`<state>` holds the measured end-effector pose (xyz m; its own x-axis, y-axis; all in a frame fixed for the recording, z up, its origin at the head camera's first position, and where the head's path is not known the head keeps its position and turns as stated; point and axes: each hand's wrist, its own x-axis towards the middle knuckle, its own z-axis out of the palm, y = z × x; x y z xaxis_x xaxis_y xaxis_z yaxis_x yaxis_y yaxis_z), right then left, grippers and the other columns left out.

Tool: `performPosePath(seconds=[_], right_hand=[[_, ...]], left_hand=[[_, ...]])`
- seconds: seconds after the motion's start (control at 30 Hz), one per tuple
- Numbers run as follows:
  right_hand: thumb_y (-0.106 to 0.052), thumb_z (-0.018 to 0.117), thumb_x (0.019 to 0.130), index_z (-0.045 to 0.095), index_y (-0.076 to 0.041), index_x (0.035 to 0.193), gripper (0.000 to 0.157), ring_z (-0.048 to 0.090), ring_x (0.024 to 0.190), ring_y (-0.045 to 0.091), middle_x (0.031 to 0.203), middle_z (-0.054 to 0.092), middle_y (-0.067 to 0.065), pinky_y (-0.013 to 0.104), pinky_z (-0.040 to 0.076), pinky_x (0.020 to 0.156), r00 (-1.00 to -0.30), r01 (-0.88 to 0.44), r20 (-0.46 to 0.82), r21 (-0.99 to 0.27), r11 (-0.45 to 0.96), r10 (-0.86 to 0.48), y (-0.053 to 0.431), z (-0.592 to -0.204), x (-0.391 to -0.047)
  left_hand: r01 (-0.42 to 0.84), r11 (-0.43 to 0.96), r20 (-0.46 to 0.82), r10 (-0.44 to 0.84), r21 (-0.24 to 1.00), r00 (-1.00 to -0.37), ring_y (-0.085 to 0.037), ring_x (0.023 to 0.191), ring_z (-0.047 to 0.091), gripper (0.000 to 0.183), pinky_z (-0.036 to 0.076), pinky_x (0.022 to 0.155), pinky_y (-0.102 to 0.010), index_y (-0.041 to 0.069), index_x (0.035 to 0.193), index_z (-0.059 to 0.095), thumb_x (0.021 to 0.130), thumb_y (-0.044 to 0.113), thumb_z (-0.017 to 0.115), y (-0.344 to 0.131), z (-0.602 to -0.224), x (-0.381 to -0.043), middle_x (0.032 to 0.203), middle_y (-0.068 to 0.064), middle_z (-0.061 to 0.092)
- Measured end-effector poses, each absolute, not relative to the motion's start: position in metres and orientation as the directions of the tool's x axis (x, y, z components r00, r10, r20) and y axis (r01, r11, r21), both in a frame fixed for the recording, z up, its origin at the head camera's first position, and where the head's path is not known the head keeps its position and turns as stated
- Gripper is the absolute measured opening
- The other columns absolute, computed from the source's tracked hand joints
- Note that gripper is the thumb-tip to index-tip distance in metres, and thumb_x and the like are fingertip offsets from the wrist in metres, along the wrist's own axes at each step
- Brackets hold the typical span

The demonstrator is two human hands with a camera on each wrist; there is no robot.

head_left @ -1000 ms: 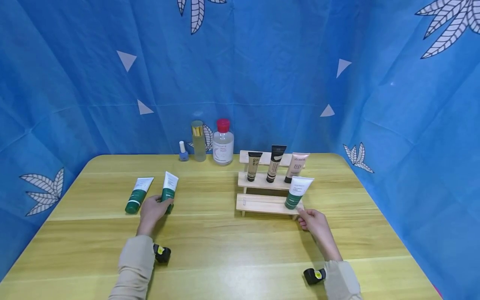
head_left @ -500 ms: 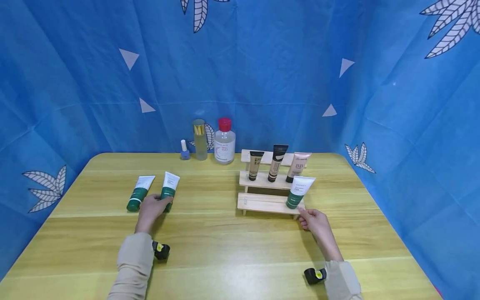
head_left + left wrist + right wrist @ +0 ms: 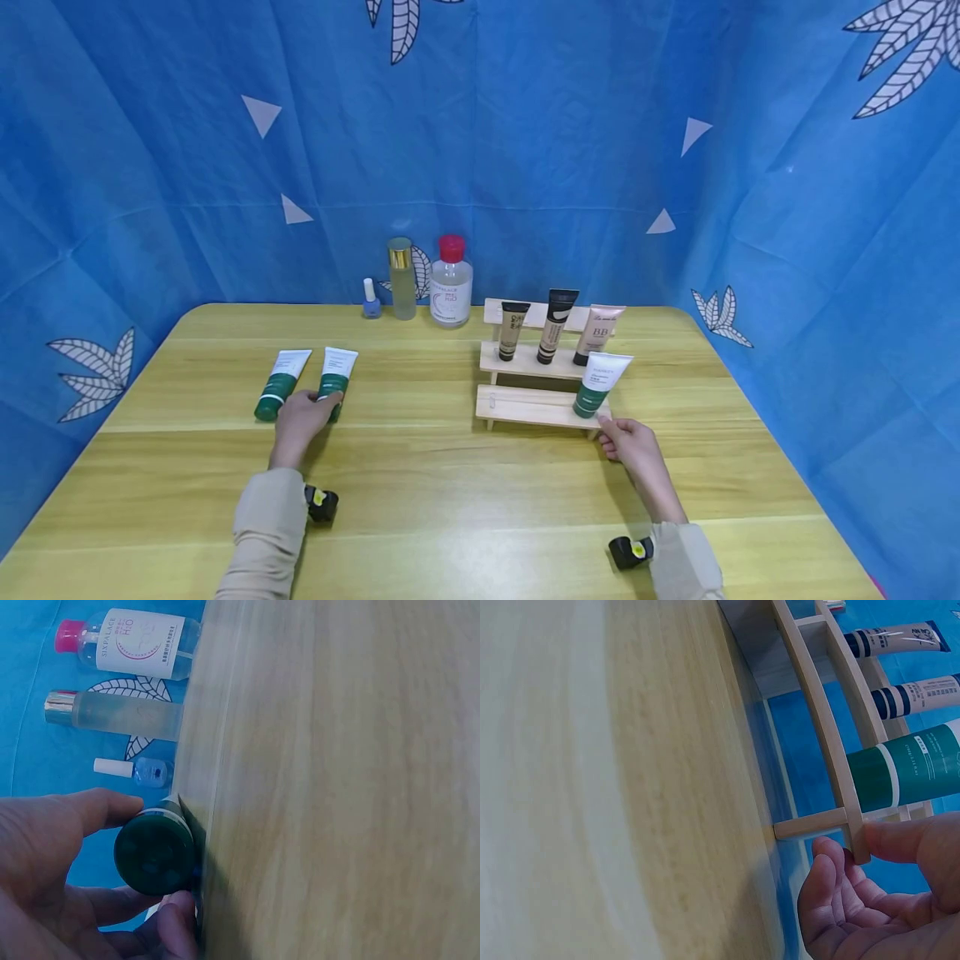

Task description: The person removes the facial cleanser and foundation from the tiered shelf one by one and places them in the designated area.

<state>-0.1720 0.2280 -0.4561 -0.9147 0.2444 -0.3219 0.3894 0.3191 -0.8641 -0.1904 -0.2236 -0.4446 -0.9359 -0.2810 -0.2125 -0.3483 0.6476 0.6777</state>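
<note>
My left hand (image 3: 302, 423) grips a green-and-white squeeze tube (image 3: 336, 377) by its green cap end, thumb on one side and fingers on the other. In the left wrist view the round cap (image 3: 154, 855) faces the camera, close over the table. Another green-and-white tube (image 3: 282, 383) lies just left of it. My right hand (image 3: 633, 450) pinches the front right corner of a tiered wooden display rack (image 3: 528, 407), thumb on top and fingers curled below. On that bottom tier stands a third green-and-white tube (image 3: 600, 383), right above the thumb.
Three small cosmetic tubes stand on the middle tier: a gold one (image 3: 512, 332), a black-topped one (image 3: 555, 327) and a pink BB tube (image 3: 597, 333). Along the back edge are nail polish (image 3: 371, 302), a gold-capped bottle (image 3: 402, 283) and a red-capped bottle (image 3: 451, 287). A blue curtain (image 3: 480, 150) hangs behind.
The tube in my left hand has turned slightly, its white end swinging a little left and lower. My right hand keeps its pinch on the rack. The head view has shifted slightly.
</note>
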Motion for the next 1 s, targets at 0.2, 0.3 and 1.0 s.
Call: performPosePath(seconds=[0.2, 0.3, 1.0], right_hand=[[-0.023, 0.049, 0.099, 0.050, 0.014, 0.116, 0.041, 0.054, 0.071, 0.012, 0.087, 0.060, 0.012, 0.021, 0.050, 0.063, -0.917, 0.384, -0.317, -0.867, 0.317, 0.243, 0.228, -0.456, -0.172], [-0.022, 0.049, 0.099, 0.050, 0.014, 0.115, 0.040, 0.054, 0.069, 0.011, 0.086, 0.060, 0.011, 0.021, 0.050, 0.062, -0.917, 0.382, -0.315, -0.870, 0.311, 0.245, 0.229, -0.457, -0.172], [-0.021, 0.049, 0.099, 0.051, 0.014, 0.115, 0.039, 0.055, 0.069, 0.012, 0.085, 0.060, 0.011, 0.022, 0.050, 0.062, -0.919, 0.377, -0.311, -0.873, 0.310, 0.241, 0.229, -0.458, -0.172]], left_hand=[[-0.361, 0.637, -0.218, -0.294, 0.681, -0.931, -0.046, 0.113, 0.049, 0.063, 0.040, 0.094, -0.053, -0.017, 0.128, 0.045, 0.093, 0.036, 0.048, -0.222, -0.443, -0.190, 0.126, -0.036, 0.049], [-0.366, 0.632, -0.218, -0.302, 0.683, -0.928, -0.047, 0.114, 0.048, 0.063, 0.039, 0.096, -0.054, -0.017, 0.128, 0.044, 0.093, 0.035, 0.047, -0.221, -0.443, -0.189, 0.127, -0.036, 0.048], [-0.375, 0.594, -0.210, -0.329, 0.712, -0.921, -0.047, 0.119, 0.044, 0.060, 0.038, 0.097, -0.055, -0.013, 0.133, 0.041, 0.095, 0.032, 0.047, -0.220, -0.434, -0.183, 0.131, -0.033, 0.046]])
